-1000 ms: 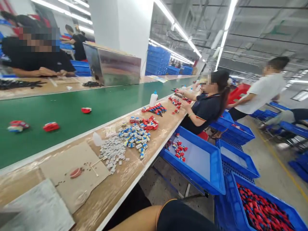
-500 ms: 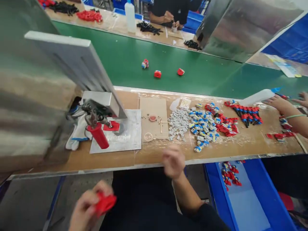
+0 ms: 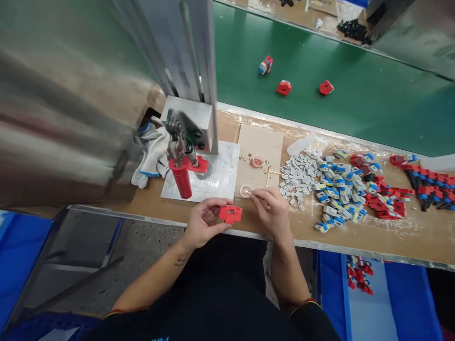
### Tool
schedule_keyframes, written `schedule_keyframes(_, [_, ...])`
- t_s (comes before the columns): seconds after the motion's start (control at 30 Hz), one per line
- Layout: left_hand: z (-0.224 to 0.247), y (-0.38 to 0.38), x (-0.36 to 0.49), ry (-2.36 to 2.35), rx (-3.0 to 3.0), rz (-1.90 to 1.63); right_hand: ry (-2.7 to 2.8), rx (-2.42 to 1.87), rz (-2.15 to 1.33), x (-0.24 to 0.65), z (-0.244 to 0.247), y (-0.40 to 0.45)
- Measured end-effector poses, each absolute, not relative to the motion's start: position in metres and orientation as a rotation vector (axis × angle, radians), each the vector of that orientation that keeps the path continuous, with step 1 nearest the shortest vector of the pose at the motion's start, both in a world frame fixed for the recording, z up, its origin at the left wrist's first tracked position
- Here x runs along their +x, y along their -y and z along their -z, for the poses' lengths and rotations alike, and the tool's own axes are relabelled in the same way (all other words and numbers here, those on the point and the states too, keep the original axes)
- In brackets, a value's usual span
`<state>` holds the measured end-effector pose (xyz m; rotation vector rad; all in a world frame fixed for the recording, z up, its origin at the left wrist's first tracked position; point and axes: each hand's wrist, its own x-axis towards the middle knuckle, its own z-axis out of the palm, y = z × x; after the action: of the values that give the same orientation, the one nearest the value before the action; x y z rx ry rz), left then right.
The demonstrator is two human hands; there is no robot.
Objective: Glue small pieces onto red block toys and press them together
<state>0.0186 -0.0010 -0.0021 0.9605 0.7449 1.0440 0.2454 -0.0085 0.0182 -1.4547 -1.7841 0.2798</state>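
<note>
My left hand (image 3: pixel 203 226) grips a red plastic part (image 3: pixel 230 214) between thumb and fingers, over the table's front edge. The part has a hole in its face. My right hand (image 3: pixel 273 210) is closed in a pinch beside a small clear round dish (image 3: pixel 245 191). A small pale tip shows at its fingertips, too small to name. Behind the dish, a brown board (image 3: pixel 261 137) bears a reddish round spot with dark specks and thin sticks (image 3: pixel 273 172). Left of it, a press with a red handle (image 3: pixel 182 182) stands over another red part (image 3: pixel 199 164) on a metal plate (image 3: pixel 227 166).
Small grey pieces (image 3: pixel 300 175) are heaped right of my right hand, beside a pile of white-and-blue parts (image 3: pixel 339 187) and red parts (image 3: pixel 387 201). Gloves (image 3: pixel 154 151) lie left of the press. Three red pieces sit on the green belt (image 3: pixel 241 61). A blue bin (image 3: pixel 408 284) stands below right.
My left hand has risen from below the table edge with the red part. My right hand has moved forward to the clear dish. The view has turned left and come closer.
</note>
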Motion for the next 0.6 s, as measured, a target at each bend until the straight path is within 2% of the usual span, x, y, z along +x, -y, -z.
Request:
schedule_keyframes(0.3, [-0.002,0.010,0.009,-0.592,0.469,-0.909,1.932,-1.370,-0.277,0.237,-0.027,-0.013])
schedule_keyframes(0.6, [-0.009,0.010,0.013,-0.594,0.408,-0.915,1.836,-1.401,-0.168,0.237,-0.018,-0.007])
